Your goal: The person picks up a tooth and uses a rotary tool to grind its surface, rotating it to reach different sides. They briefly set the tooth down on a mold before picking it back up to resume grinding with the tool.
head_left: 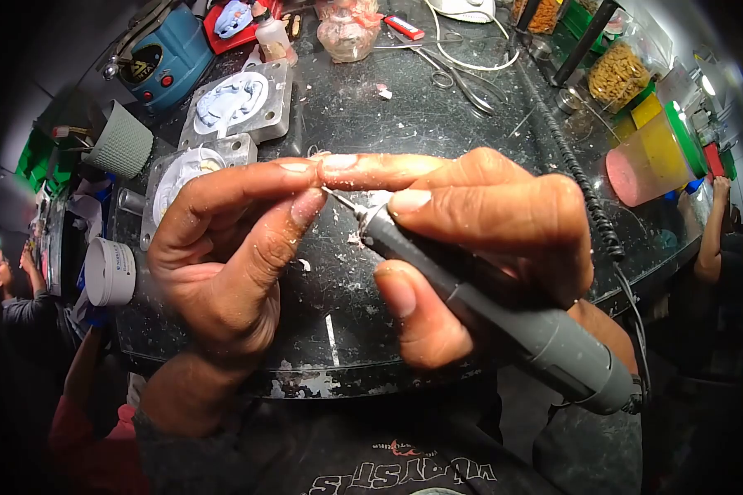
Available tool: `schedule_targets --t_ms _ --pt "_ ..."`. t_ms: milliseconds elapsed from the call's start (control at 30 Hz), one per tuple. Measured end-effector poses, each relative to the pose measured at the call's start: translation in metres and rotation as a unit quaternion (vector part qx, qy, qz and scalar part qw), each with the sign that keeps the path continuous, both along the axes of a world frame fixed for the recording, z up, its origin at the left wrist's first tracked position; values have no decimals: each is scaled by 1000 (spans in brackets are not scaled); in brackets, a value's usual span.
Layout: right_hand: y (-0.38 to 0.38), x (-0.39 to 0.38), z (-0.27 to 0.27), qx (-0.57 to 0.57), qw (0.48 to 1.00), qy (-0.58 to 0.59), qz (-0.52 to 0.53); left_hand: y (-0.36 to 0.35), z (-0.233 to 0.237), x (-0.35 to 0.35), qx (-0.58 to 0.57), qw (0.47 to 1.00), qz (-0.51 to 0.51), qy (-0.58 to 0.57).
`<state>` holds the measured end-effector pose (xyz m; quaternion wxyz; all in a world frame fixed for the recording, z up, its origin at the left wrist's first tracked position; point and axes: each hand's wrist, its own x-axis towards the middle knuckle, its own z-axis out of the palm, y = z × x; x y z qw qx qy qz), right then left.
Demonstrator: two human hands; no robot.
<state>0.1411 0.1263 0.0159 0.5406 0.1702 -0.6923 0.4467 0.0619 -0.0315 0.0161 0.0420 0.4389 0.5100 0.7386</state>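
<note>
My right hand (504, 219) is wrapped around a dark grey rotary handpiece (545, 338), held like a pen and slanting up to the left. At its tip a thin metal bur (339, 200) points at the fingertips of my left hand (223, 256). The left thumb and index finger are pinched together; whatever lies between them is tiny or hidden by the fingers. My right index fingertip meets the left one just above the bur. Pale dust and crumbs cling to the fingers of both hands.
Two metal flask halves (279, 107) with pale moulds stand at the left, near a white tub (110, 272) and a blue machine (169, 62). Scissors (470, 95) lie at the back. A coiled cord (582, 181) runs down the right, beside a pink-filled jar (644, 169). Other people sit at both sides.
</note>
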Motion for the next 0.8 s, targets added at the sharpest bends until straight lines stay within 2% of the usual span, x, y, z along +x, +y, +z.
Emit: schedule_targets --t_ms 133,267,333,467,533,567,633,800 --pt "-2 -1 0 10 1000 0 -17 4 -4 -1 27 998 -21 -46" --pt "-3 -3 -3 -17 1000 22 -9 2 -6 0 19 998 -13 -52" --pt "-1 2 0 7 1000 -29 -3 5 -5 1 22 999 -10 -45" --pt "-3 2 3 -23 1000 -5 3 4 -4 0 24 998 -22 -47" --pt "4 6 14 75 994 -75 2 3 -5 -1 43 993 -53 -93" --pt "3 4 10 74 994 -75 2 3 -4 -1 42 993 -53 -92" --pt "-2 -2 -1 -13 1000 -3 7 4 -2 1 48 990 -60 -114" --pt "-3 -2 -2 -25 1000 1 13 4 -2 1 52 992 -60 -95"
